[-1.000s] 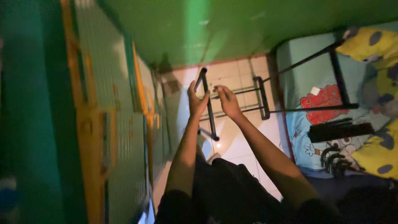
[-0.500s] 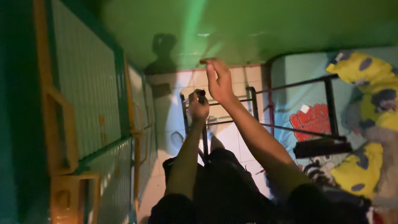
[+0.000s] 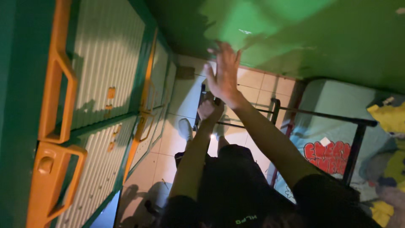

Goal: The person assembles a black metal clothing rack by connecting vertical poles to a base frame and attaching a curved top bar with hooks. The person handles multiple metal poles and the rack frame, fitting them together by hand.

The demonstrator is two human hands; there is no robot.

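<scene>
The left hand [image 3: 209, 109] has its grip clamped on the top of a black metal tube frame [image 3: 276, 110], which stands on the pale tiled floor [image 3: 177, 143] just ahead of the person's knees. The right hand [image 3: 225, 71] is raised above it, fingers spread apart and holding nothing, its fingertips against the green painted wall [image 3: 295, 33]. To the left, green corrugated locker doors with orange handles [image 3: 57, 101] edge a narrow strip of open floor. To the right, a bed with a light blue printed sheet [image 3: 333, 143] closes in just beside the frame's rail.
</scene>
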